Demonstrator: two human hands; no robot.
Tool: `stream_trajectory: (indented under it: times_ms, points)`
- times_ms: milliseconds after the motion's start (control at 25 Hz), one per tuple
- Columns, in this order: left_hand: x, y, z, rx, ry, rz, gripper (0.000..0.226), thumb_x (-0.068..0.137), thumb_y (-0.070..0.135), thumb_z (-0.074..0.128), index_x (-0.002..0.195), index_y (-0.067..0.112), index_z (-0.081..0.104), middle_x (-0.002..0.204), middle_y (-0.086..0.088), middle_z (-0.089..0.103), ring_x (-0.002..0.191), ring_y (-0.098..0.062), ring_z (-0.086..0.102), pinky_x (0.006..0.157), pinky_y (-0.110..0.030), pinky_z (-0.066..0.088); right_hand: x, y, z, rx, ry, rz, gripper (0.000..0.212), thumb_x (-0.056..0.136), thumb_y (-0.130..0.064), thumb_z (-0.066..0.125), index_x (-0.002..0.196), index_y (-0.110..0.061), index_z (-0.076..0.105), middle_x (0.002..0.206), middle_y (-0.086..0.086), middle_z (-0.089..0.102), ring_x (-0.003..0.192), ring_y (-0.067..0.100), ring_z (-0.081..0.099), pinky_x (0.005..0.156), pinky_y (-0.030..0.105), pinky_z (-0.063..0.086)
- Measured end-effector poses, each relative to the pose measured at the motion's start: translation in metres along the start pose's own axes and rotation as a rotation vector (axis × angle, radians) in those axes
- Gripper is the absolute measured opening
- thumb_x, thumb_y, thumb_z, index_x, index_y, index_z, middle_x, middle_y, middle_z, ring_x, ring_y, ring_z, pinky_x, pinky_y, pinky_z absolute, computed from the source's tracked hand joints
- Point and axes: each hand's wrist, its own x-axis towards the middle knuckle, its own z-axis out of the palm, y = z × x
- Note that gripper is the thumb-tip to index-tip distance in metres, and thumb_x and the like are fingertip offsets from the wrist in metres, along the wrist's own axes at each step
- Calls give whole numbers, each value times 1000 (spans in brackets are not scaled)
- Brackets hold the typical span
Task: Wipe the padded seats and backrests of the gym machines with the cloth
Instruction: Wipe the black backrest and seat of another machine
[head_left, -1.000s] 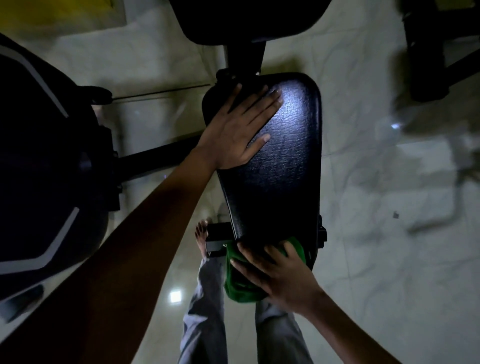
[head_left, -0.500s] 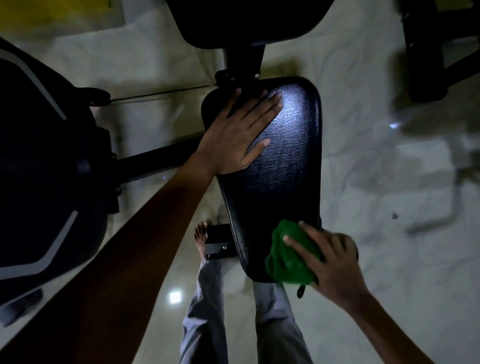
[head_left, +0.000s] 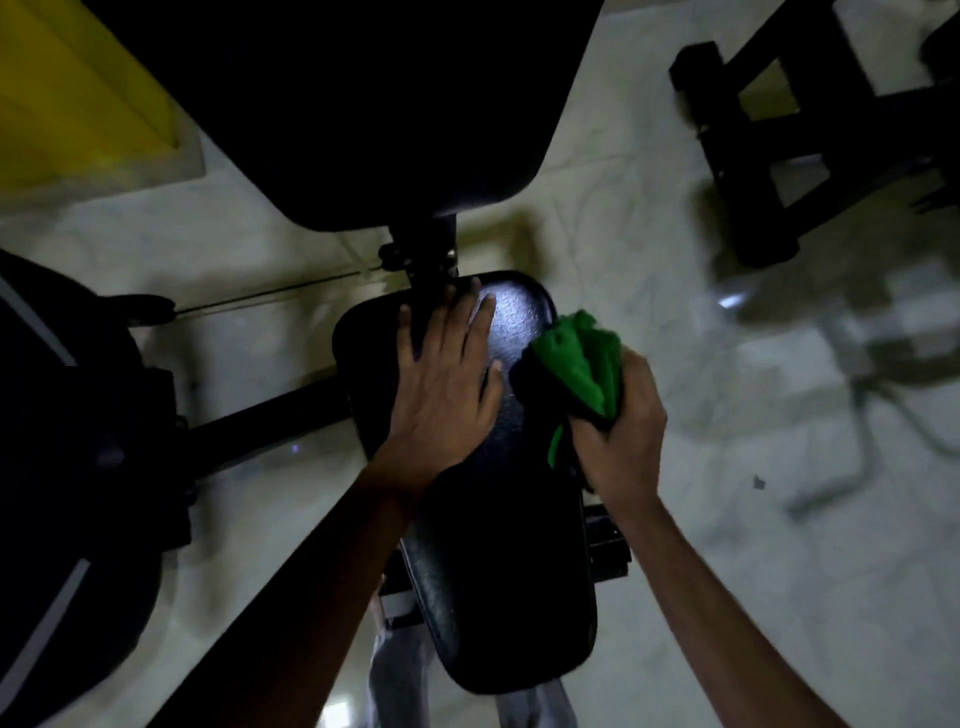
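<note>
A long black padded seat (head_left: 498, 561) runs from the lower middle up toward the centre. Above it a larger black pad (head_left: 395, 114), the backrest, fills the top of the view. My left hand (head_left: 441, 384) lies flat, fingers spread, on the far half of the seat. My right hand (head_left: 618, 431) grips a bunched green cloth (head_left: 576, 364) against the seat's right edge, near its far end.
A dark rounded machine part with grey stripes (head_left: 67, 467) fills the left side. A black metal frame (head_left: 810, 124) stands on the pale marble floor (head_left: 779, 545) at the upper right. A yellow surface (head_left: 78, 98) is at the upper left. My trouser legs (head_left: 395, 675) show below the seat.
My right hand has carried the green cloth along the seat's right edge from the near end up to the far end. My left hand stays flat on the seat. The view has shifted.
</note>
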Motion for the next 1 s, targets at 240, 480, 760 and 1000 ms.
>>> stream_trajectory:
  times_ms: [240, 480, 760, 1000]
  points:
    - [8, 0, -2, 59, -59, 10, 62, 95, 34, 32, 150, 8, 21, 157, -9, 22, 143, -24, 23, 115, -52, 18, 98, -11, 30, 364, -272, 392, 35, 79, -29, 72, 112, -23, 64, 103, -7, 69, 97, 3, 64, 91, 25, 50]
    - [10, 2, -4, 51, -57, 16, 63, 93, 34, 34, 149, 6, 26, 156, -9, 24, 144, -23, 23, 114, -53, 20, 24, 3, 1, 465, -168, 540, 28, 74, -27, 75, 101, -23, 67, 96, -7, 73, 99, 15, 66, 89, 27, 52]
    - [13, 0, -3, 77, -67, 16, 63, 93, 35, 32, 149, 7, 26, 156, -10, 25, 143, -23, 22, 115, -52, 17, 97, 1, 38, 392, -185, 465, 35, 72, -39, 77, 103, -24, 70, 99, -6, 72, 97, 12, 67, 95, 41, 51]
    - [10, 1, 0, 58, -58, 8, 64, 92, 36, 34, 148, 8, 26, 156, -9, 25, 143, -22, 22, 115, -51, 16, -18, 3, -11, 482, -150, 566, 25, 79, -19, 72, 103, -19, 67, 97, -7, 73, 96, 9, 67, 89, 30, 50]
